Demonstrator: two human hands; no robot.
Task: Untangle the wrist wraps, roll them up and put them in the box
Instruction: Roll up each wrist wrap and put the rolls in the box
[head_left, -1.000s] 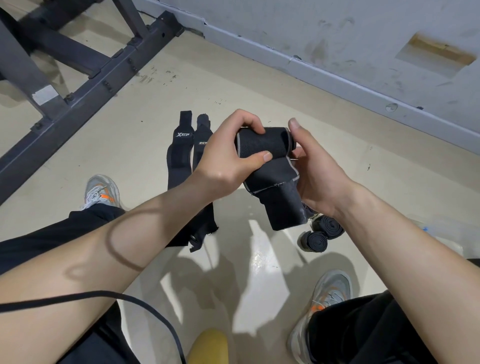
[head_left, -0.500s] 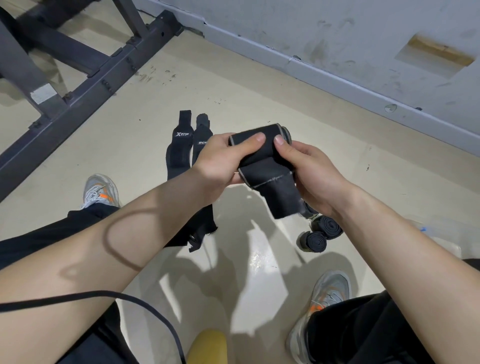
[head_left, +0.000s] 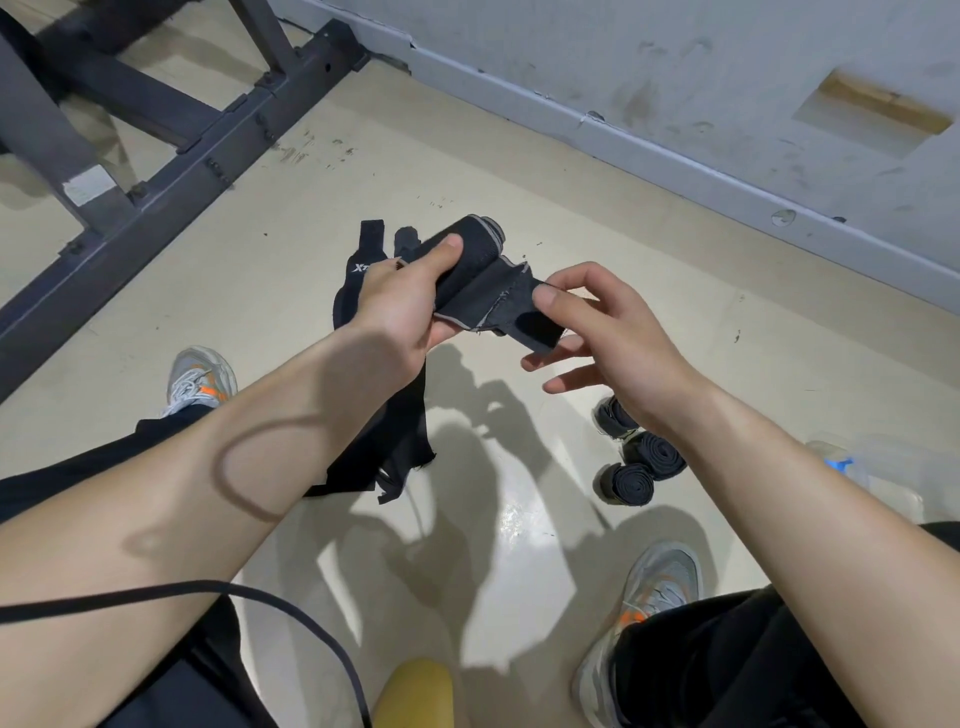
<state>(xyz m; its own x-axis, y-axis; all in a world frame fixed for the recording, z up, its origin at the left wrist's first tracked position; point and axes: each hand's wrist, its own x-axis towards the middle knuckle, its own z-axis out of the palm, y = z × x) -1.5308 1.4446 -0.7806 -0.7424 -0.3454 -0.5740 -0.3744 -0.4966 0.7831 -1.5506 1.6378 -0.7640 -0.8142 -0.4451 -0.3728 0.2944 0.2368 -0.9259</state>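
Note:
My left hand (head_left: 400, 306) grips a partly rolled black wrist wrap (head_left: 478, 254) with grey edging, thumb on top of the roll. Its loose tail (head_left: 524, 322) stretches right, and my right hand (head_left: 597, 338) pinches that tail between thumb and forefinger, the other fingers spread. Below my left hand, flat unrolled black wraps (head_left: 384, 426) lie on the floor, one with white lettering. Three rolled wraps (head_left: 631, 465) sit together on the floor under my right forearm. No box is in view.
A dark metal gym frame (head_left: 156, 145) crosses the upper left. A grey wall and baseboard (head_left: 649, 135) run along the top right. My two grey-orange shoes (head_left: 200, 379) (head_left: 649, 613) flank the floor space. A clear plastic bottle (head_left: 857, 467) lies at right; a yellow object (head_left: 415, 691) sits at the bottom.
My right hand left the roll and moved right, pulling the tail out sideways. The roll tilted up toward the far side in my left hand.

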